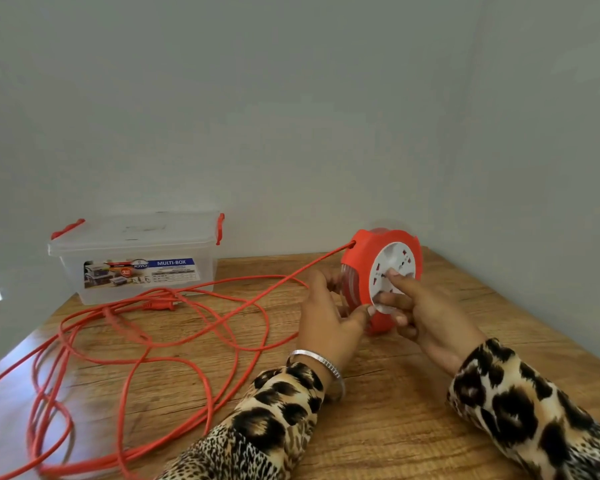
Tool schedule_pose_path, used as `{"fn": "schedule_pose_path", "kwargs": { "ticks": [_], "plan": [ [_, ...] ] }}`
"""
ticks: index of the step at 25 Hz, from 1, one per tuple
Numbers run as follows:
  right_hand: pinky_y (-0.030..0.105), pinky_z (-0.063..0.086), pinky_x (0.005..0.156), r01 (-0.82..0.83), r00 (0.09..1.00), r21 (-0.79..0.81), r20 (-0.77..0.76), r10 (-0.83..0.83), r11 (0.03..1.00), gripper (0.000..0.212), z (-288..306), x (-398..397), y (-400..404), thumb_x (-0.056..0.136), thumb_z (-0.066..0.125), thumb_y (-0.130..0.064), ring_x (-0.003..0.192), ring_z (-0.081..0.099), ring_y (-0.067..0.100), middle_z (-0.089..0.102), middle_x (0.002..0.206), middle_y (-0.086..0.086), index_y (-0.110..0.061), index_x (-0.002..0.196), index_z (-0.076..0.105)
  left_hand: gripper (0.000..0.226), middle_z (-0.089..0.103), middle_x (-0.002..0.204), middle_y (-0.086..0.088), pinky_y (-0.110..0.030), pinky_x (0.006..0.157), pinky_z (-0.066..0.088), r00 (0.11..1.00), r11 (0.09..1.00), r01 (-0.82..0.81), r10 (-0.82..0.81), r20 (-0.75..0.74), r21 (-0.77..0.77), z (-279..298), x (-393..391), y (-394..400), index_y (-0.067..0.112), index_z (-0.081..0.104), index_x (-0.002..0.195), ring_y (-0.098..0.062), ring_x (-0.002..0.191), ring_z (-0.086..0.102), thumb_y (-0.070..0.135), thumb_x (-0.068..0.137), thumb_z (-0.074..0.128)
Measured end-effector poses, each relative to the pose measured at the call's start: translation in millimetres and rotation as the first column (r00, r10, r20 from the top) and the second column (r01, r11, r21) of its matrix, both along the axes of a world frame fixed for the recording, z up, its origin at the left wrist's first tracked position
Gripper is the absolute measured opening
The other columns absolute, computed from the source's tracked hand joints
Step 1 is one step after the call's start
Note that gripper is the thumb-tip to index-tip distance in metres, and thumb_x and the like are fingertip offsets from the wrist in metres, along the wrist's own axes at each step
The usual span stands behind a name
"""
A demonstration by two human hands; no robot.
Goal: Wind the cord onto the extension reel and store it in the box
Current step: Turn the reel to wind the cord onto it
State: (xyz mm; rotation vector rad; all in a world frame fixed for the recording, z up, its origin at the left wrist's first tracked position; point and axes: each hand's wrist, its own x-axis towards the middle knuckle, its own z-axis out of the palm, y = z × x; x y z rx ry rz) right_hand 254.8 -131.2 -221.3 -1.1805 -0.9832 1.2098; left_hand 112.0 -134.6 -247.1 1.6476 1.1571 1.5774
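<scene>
Reel: the red reel stands on edge on the wooden table, near the back right corner, its white socket face turned toward the right hand.
Left hand: the left hand is closed round the reel's near rim, thumb tip pressed on the edge of the white face, fingers wrapped behind the body.
Right hand: the right hand is mostly open, grasping nothing; its index fingertip pushes on the white face and another finger hooks the lower edge, apparently to turn it.
Cord: the red cord leaves a hole at the reel's upper left and lies in loose crossing loops on the table left of the reel; some runs off the near left edge.
Plug: the plug lies among the loops, left of the reel and just in front of the box.
Box: the clear box with red clips sits well left of the reel against the wall, lid on.
Stage: winding looks barely begun; nearly all the cord is out.
Doing it well: hold the reel body steady with the left hand, turn the face evenly with the right, and let the cord feed straight into the hole.
Risk: crossed loops may knot or drag the plug; free them before they reach the reel.
</scene>
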Motion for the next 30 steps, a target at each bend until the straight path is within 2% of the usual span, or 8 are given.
{"fn": "schedule_pose_path", "kwargs": {
  "ticks": [3,6,8,10,15,20,26,30],
  "plan": [
    [0.018,0.031,0.036,-0.092,0.992,0.0,-0.089,0.091,0.996,0.021,2,2,1,0.089,0.059,-0.028,0.04,0.047,0.007,0.074,0.08,0.007,-0.009,0.095,0.062,0.048,0.061,0.088,0.012,-0.032,0.066,0.056,0.999,1.0,0.019,-0.018,0.032,-0.003,0,0,-1,0.03,0.046,0.102,-0.011,0.067,0.064,0.01,0.072,0.078],
    [0.017,0.035,0.04,-0.018,0.971,0.08,0.24,-0.002,0.997,0.022,2,3,-3,0.089,0.061,-0.029,0.045,0.054,0.006,0.075,0.08,0.004,-0.009,0.096,0.065,0.04,0.059,0.073,0.003,-0.027,0.059,0.052,0.987,0.995,0.063,-0.05,0.15,-0.082,5,-8,4,0.027,0.048,0.096,-0.01,0.06,0.057,0.002,0.078,0.074],
    [0.012,0.037,0.048,0.079,0.722,0.33,0.632,-0.282,0.941,0.013,0,10,-5,0.085,0.065,-0.032,0.057,0.058,0.003,0.07,0.077,-0.008,-0.02,0.09,0.066,0.033,0.058,0.071,-0.002,-0.027,0.059,0.05,0.964,0.984,0.121,-0.085,0.25,-0.131,12,-19,8,0.023,0.054,0.1,-0.015,0.061,0.057,0.0,0.083,0.069],
    [0.014,0.038,0.063,-0.122,0.407,0.581,0.769,-0.493,0.805,0.014,1,14,-8,0.082,0.068,-0.024,0.074,0.055,0.001,0.059,0.091,-0.018,-0.028,0.094,0.064,0.028,0.063,0.076,0.001,-0.018,0.055,0.049,0.943,0.973,0.178,-0.126,0.307,-0.148,20,-32,11,0.019,0.059,0.107,-0.005,0.059,0.061,0.0,0.087,0.064],
    [0.039,0.044,0.081,-0.547,0.096,0.493,0.84,-0.534,0.676,0.049,-1,2,-10,0.073,0.067,-0.003,0.108,0.055,0.029,0.054,0.13,0.012,-0.031,0.113,0.067,0.04,0.066,0.117,-0.009,-0.009,0.053,0.048,0.95,0.948,0.246,-0.195,0.244,-0.2,28,-52,13,0.011,0.053,0.133,-0.003,0.08,0.067,0.002,0.093,0.055],
    [0.048,0.042,0.094,-0.488,-0.044,0.418,0.865,-0.5,0.767,0.058,-4,-2,-4,0.088,0.049,-0.028,0.124,0.041,0.036,0.04,0.142,0.018,-0.05,0.139,0.033,0.046,0.065,0.107,0.01,-0.009,0.059,0.051,0.942,0.938,0.302,-0.268,0.201,-0.167,29,-51,17,0.014,0.048,0.138,0.007,0.079,0.068,0.003,0.094,0.055],
    [0.049,0.051,0.078,-0.465,-0.093,0.54,0.758,-0.645,0.702,0.067,-4,-3,-5,0.07,0.076,-0.012,0.101,0.059,0.038,0.06,0.118,0.022,-0.039,0.128,0.056,0.045,0.063,0.108,0.012,-0.01,0.06,0.051,0.964,0.96,0.253,-0.238,0.122,-0.124,28,-48,13,0.02,0.051,0.133,-0.002,0.077,0.066,0.005,0.091,0.06],
    [0.04,0.05,0.07,-0.391,-0.135,0.573,0.738,-0.661,0.72,0.064,-5,-1,-5,0.08,0.067,-0.03,0.088,0.062,0.029,0.066,0.103,0.01,-0.042,0.137,0.041,0.047,0.062,0.119,-0.006,-0.014,0.06,0.053,0.98,0.976,0.192,-0.185,0.074,-0.102,23,-44,10,0.022,0.053,0.129,-0.002,0.068,0.064,0.005,0.087,0.066]
  ]
}}
